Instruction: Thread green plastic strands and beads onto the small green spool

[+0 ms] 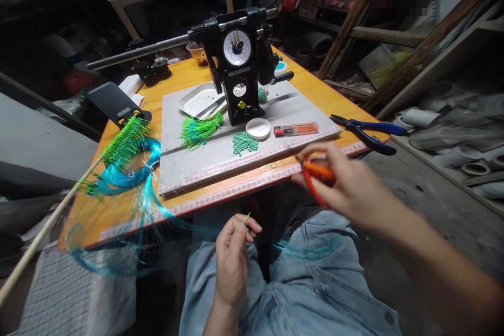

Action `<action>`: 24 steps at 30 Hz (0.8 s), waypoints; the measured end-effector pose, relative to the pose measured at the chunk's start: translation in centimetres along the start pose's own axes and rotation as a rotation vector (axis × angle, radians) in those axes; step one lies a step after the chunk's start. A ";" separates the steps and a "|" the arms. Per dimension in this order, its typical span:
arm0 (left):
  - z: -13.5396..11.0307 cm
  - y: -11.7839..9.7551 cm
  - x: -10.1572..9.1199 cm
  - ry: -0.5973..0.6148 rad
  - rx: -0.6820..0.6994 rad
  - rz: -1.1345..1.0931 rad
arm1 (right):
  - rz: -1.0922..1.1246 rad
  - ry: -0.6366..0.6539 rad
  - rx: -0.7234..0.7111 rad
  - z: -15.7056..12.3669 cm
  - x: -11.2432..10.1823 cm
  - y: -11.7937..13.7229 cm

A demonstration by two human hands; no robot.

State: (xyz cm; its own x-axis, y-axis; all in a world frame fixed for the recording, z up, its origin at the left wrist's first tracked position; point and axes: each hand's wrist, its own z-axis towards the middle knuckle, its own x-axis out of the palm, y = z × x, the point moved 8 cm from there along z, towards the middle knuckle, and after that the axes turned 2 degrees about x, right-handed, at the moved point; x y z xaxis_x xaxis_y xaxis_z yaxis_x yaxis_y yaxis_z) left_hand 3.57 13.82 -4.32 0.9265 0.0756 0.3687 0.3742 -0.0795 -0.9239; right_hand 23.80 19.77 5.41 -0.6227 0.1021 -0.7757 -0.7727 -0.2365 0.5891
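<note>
My left hand [233,252] hovers over my lap below the table edge, its fingers pinched on a thin green strand [246,217]. My right hand [342,184] is at the table's front edge, closed round an orange-handled tool [317,174], probably small scissors or pliers. Fine blue line [134,168] trails from a coil on the orange table [189,76] down across my knees. On the grey mat [271,110] lie a bunch of green pieces [199,130] and a heap of green beads [243,142].
A black winding machine with a dial [238,63] stands at the mat's back. Near it are a white lid [258,128], an orange lighter-like tube [296,129], a white tray [197,101], and blue-handled pliers [370,131]. A wooden stick with green pieces [118,147] leans left.
</note>
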 end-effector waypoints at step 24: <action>-0.2 0.3 -0.6 0.036 0.047 0.172 | 0.539 0.381 -0.073 -2.6 4.6 2.3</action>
State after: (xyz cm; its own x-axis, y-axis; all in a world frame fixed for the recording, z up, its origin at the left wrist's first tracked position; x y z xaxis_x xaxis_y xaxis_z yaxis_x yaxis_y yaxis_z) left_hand 3.16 13.55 -4.81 0.9778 0.0288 0.2077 0.2088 -0.0415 -0.9771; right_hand 19.50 17.18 2.63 -0.8221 -0.3944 -0.4106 -0.3466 -0.2255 0.9105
